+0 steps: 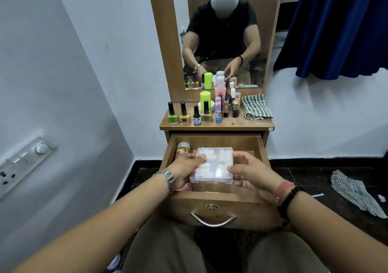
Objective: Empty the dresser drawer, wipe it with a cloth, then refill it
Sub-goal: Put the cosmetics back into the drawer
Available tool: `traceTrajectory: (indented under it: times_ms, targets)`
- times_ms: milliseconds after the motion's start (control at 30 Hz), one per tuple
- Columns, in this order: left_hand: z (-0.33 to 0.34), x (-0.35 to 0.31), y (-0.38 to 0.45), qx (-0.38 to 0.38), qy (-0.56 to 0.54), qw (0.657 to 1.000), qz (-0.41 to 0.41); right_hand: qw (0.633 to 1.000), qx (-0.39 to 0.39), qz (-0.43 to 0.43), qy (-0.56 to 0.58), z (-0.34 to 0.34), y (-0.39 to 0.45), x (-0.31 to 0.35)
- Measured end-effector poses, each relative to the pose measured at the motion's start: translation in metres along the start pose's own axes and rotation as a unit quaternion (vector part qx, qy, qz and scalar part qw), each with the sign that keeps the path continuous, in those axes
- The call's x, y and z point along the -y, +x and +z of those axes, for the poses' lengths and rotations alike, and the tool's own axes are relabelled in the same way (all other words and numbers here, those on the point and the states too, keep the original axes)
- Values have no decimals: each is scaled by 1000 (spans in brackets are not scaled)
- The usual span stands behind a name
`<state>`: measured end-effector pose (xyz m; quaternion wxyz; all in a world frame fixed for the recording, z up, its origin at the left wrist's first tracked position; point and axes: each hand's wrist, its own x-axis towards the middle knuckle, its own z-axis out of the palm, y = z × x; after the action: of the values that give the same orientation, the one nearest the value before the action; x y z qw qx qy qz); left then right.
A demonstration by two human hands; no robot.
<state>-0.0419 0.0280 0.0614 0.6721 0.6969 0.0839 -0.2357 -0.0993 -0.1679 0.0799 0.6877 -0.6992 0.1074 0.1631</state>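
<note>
Hands (186, 167) — clear box (212, 165) — "HIVE" btl (197, 116)

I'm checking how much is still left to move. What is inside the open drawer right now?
A clear plastic box, gripped by both hands, and a jar in the back left corner. The drawer floor under the box and hands is covered, so anything there is hidden.

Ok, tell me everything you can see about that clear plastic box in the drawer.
The clear plastic box is flat and square, see-through, with a lid and pale whitish pieces inside that sit in what look like compartments. It lies roughly level in the open wooden drawer, toward the middle. Both hands are on it: the left hand grips its left edge with the thumb on top, the right hand holds its right side, fingers curled. An orange-capped jar sits behind it to the left.
</note>
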Motion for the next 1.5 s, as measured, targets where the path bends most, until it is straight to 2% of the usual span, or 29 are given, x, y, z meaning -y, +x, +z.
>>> traceTrajectory:
  times_ms: [133, 200, 267, 400, 467, 600, 767, 833, 1033, 1200, 1500]
  targets:
    - [-9, 6, 10, 40, 155, 987, -35, 997, -30, 66, -35, 3, 36, -3]
    - [-10, 7, 13, 63, 200, 978, -8, 994, -51, 86, -44, 6, 52, -9]
    - [-7, 6, 16, 73, 292, 953, 38, 992, -65, 102, -33, 11, 65, -13]
    - [0, 8, 26, 30, 528, 844, 91, 990, -92, 105, -7, 22, 84, -13]
    - [4, 10, 31, 3, 600, 792, 116, 990, -102, 96, -14, 26, 93, -14]
    - [5, 14, 40, -33, 658, 738, 146, 986, -110, 87, -92, 27, 103, -19]
    - [8, 14, 44, -51, 743, 643, 177, 981, -118, 65, -141, 26, 103, -21]
    - [9, 14, 44, -61, 762, 615, 193, 979, -114, 62, -159, 27, 101, -21]
    - [12, 11, 42, -67, 783, 584, 204, 973, -120, 49, -192, 29, 99, -21]
    - [10, 10, 42, -79, 800, 554, 217, 970, -82, 47, -224, 31, 100, -23]
    - [8, 11, 44, -86, 800, 554, 212, 962, -53, 8, -266, 25, 87, -22]
